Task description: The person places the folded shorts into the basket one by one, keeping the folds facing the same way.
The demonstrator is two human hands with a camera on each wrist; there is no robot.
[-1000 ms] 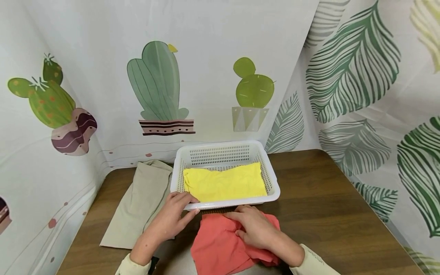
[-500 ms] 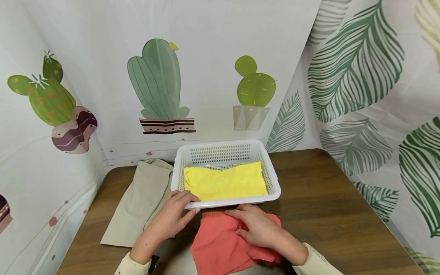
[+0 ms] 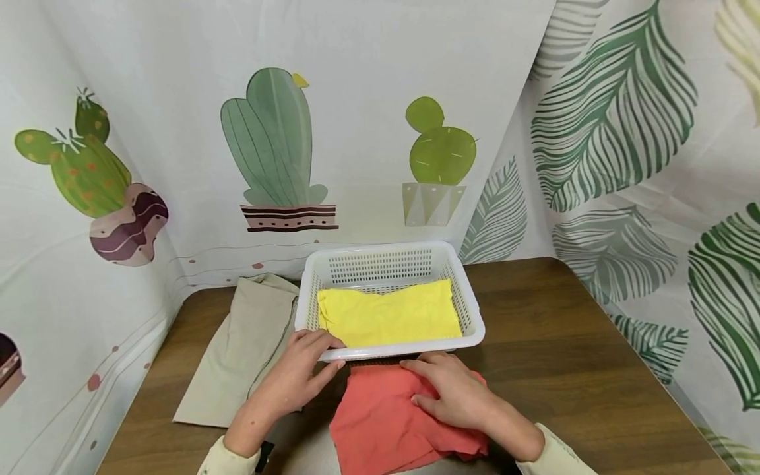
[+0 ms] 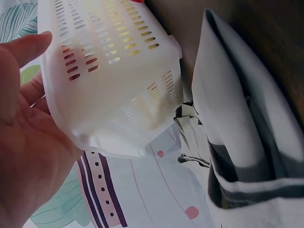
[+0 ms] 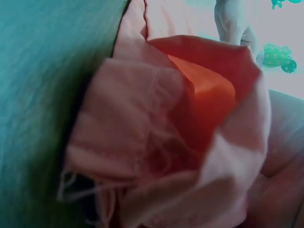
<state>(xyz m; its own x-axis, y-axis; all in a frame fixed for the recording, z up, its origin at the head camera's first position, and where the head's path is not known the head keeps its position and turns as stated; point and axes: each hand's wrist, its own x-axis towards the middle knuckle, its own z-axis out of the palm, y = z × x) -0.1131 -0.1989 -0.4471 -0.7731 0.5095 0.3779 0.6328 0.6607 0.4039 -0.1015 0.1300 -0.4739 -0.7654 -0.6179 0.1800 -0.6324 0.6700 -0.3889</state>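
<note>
My left hand holds the front left corner of a white plastic basket, its fingers over the rim and its thumb outside. In the left wrist view, the thumb and fingers stand at the rim of the slotted basket. A folded yellow cloth lies inside the basket. My right hand rests on a wrinkled red cloth in front of the basket, its fingers fairly straight. Loose folds of the red cloth fill the right wrist view, with frayed threads hanging from an edge.
To the left of the basket lies a folded beige-grey garment, close to my left forearm. All of this is on a dark wooden table. A white curtain printed with cacti hangs behind, and a leaf-printed one at the right.
My right hand has slid slightly to the right over the red cloth, which looks a little smoother. The left hand and basket stay in place.
</note>
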